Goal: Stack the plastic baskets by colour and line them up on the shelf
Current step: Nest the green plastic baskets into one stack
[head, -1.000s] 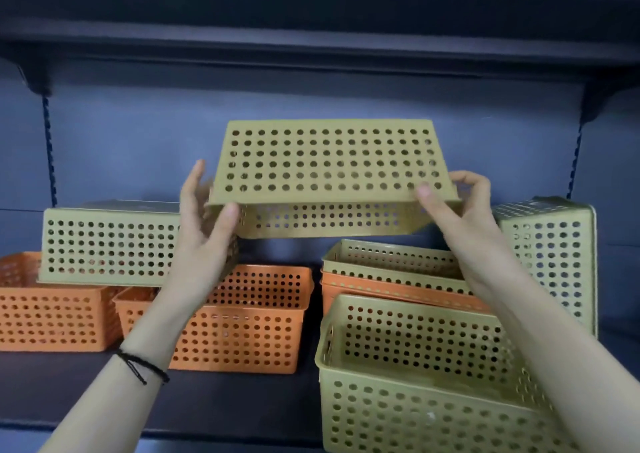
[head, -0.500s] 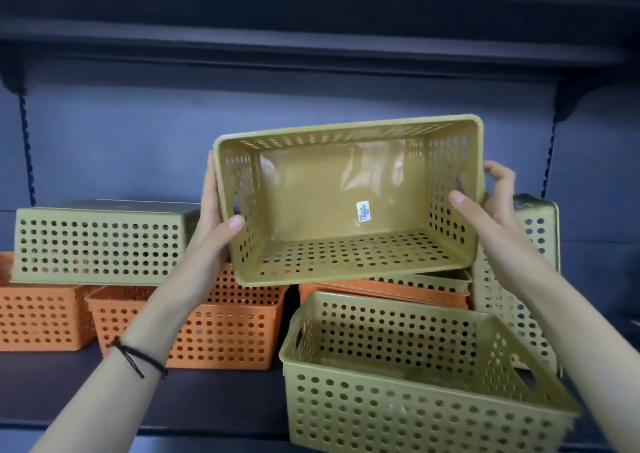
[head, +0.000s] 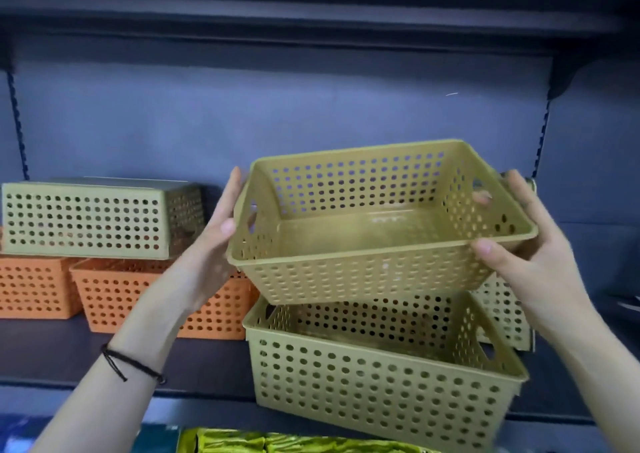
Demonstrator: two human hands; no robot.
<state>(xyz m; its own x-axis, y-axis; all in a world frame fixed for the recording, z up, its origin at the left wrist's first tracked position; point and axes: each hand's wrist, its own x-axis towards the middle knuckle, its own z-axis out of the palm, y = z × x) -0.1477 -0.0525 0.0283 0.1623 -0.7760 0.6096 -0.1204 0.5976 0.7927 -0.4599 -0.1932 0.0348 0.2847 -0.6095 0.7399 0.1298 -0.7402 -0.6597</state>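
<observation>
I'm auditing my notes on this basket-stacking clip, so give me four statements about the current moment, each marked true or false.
1. The left hand and right hand hold the lifted green basket by its ends. True.
2. The lifted basket is upside down. False: its opening faces up.
3. At the left, an upside-down green basket rests on orange baskets. True.
4. The lifted basket hangs over an orange one. False: the green basket on the shelf is beneath it.
</observation>
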